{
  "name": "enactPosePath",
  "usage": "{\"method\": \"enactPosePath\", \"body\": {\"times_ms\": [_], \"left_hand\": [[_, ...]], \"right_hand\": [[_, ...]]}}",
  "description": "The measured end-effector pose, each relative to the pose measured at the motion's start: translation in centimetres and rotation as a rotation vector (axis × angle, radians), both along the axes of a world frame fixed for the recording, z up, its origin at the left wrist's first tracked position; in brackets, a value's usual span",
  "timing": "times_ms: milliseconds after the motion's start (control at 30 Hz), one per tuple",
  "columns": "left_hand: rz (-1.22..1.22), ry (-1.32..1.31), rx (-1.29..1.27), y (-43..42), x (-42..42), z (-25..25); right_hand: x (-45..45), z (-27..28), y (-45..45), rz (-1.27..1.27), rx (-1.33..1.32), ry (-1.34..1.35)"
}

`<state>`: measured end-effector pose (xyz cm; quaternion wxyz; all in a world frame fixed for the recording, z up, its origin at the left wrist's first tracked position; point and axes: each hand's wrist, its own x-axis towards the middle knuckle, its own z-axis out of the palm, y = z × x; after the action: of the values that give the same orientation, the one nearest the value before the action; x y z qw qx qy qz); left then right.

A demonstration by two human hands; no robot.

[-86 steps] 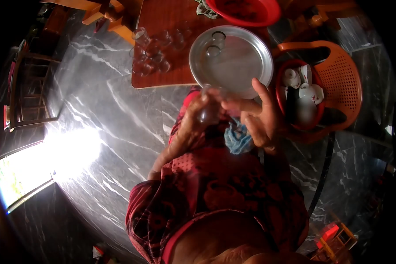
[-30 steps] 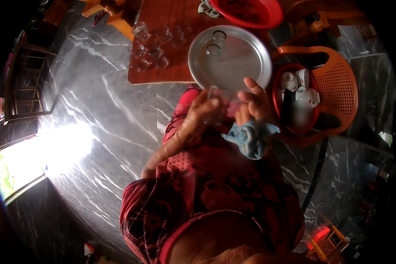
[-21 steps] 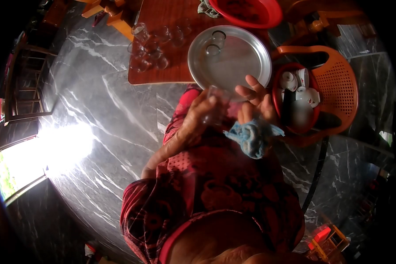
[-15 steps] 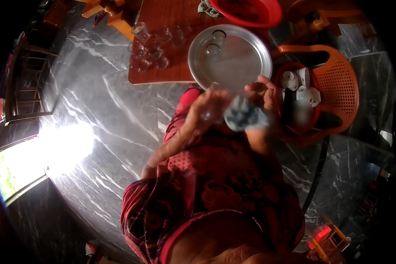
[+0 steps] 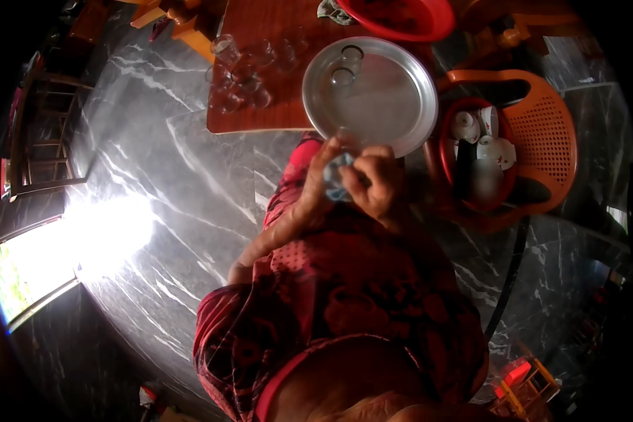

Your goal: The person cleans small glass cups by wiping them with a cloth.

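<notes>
Head view: clear glasses (image 5: 240,77) crowd the left tabletop (image 5: 285,116); the left hand (image 5: 315,184) wraps its grip round a half-hidden glass (image 5: 344,141), apparently steadying it; the right hand (image 5: 381,181) clenches a blue cloth (image 5: 337,179) between them; metal tray (image 5: 387,98) just beyond, presumably for reach; right, red basin (image 5: 503,184) corralling cups (image 5: 465,125).

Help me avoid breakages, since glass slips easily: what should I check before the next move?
1. Left hand grip firm: cannot tell; the area between the hands is blurred.
2. Cloth within the right hand's reach: ok, between both hands.
3. Space on the tray: ok; two glasses sit toward its far side.
4. Tray fully on the table: not ok; its near rim seems to jut past the edge.
5. Other glasses well away from the table's left edge: not ok; some sit close.
</notes>
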<state>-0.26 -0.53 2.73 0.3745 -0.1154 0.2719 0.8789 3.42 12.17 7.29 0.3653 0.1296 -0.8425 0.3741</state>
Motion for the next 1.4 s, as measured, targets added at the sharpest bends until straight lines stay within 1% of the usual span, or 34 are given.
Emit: {"method": "enactPosePath", "body": {"times_ms": [33, 67, 100, 133, 167, 200, 233, 300, 333, 367, 433, 467, 533, 567, 633, 700, 733, 833, 867, 900, 967, 1000, 1067, 1100, 1167, 1267, 1400], "left_hand": [[-0.051, 0.190, -0.085, 0.1, 0.0, 0.3], [-0.048, 0.258, -0.155, 0.3, -0.2, -1.1], [-0.048, 0.259, -0.155, 0.5, -0.1, -0.4], [-0.060, 0.249, -0.239, 0.7, 0.0, 0.9], [-0.074, 0.239, -0.325, 0.8, 0.2, 1.8], [-0.123, 0.206, -0.272, 0.6, 0.4, 2.2], [-0.123, 0.208, -0.273, 0.5, 0.4, 1.9], [-0.214, 0.236, -0.102, 0.3, 0.6, 0.9], [-0.197, 0.166, -0.059, 0.7, 0.4, 0.5], [-0.196, 0.167, -0.058, 0.8, 0.3, 0.3], [-0.159, -0.031, 0.093, 0.9, 0.0, 0.8], [-0.158, -0.031, 0.093, 0.9, 0.3, 0.5], [0.056, -0.108, 0.105, 0.9, 0.9, -0.9], [0.051, -0.110, 0.104, 0.6, 0.7, -1.6], [-0.076, -0.182, 0.101, -0.2, -0.6, -3.2], [-0.149, -0.162, 0.274, -0.8, -0.8, -4.7], [-0.128, -0.095, 0.273, -0.8, -0.7, -4.8], [-0.053, 0.058, 0.101, -1.0, -0.6, -5.8], [-0.035, -0.078, 0.308, -1.3, -0.6, -6.1], [-0.021, -0.175, 0.362, -1.1, -0.5, -4.9], [0.018, -0.376, 0.464, -0.5, -0.5, -2.5], [-0.018, 0.158, 0.076, -0.4, -0.6, -2.7], [0.000, 0.340, -0.101, 0.4, -0.2, -3.0], [0.001, 0.340, -0.100, 0.5, -0.2, -1.8], [-0.004, 0.106, -0.084, 0.5, -0.2, 0.3], [-0.053, 0.168, -0.105, 0.4, -0.2, 2.4], [-0.088, 0.133, -0.036, 0.2, 0.0, 0.0]], "right_hand": [[-0.3, 0.4, 0.3, -0.010, 0.000, -0.018], [-0.7, 0.0, 0.5, -0.046, -0.018, -0.016], [-1.2, -0.3, 0.7, -0.083, -0.037, -0.013], [-1.6, -0.4, 1.2, -0.113, -0.028, -0.016], [-2.1, -0.4, 1.4, -0.130, -0.084, 0.011], [-2.5, -0.6, 1.7, -0.159, -0.120, -0.003], [-2.8, -1.0, 2.0, -0.189, -0.158, -0.017], [-3.1, -1.3, 2.2, -0.190, -0.200, -0.038], [-3.1, -1.4, 2.1, -0.201, -0.220, -0.041], [-3.1, -1.5, 2.0, -0.212, -0.239, -0.044], [-2.6, -1.3, 1.5, -0.232, -0.188, -0.026], [-2.2, -0.9, 1.3, -0.194, -0.132, -0.018], [-1.3, -0.6, 0.4, -0.138, -0.072, -0.048], [-0.7, -0.2, 0.0, -0.112, -0.053, -0.072], [-0.1, 0.3, -0.9, -0.031, -0.075, -0.032], [1.1, 0.0, -1.3, 0.018, -0.033, -0.108], [1.2, -0.1, -1.4, 0.044, -0.015, -0.082], [1.0, -0.6, -1.6, 0.062, -0.005, -0.044], [0.7, -1.0, -1.5, 0.009, 0.023, -0.037], [0.3, -1.3, -1.2, -0.042, 0.053, -0.029], [-0.7, -0.4, -0.7, -0.105, 0.019, 0.019], [-1.1, -0.4, -0.3, -0.118, 0.023, 0.016], [-1.8, -0.5, 0.4, -0.139, 0.018, 0.025], [-2.1, -0.7, 0.5, -0.139, 0.019, 0.025], [-2.5, -1.0, 0.7, -0.180, -0.023, 0.030], [-3.0, -0.6, 1.1, -0.185, -0.046, 0.041], [-3.2, -1.0, 1.5, -0.202, -0.130, -0.021]]}}
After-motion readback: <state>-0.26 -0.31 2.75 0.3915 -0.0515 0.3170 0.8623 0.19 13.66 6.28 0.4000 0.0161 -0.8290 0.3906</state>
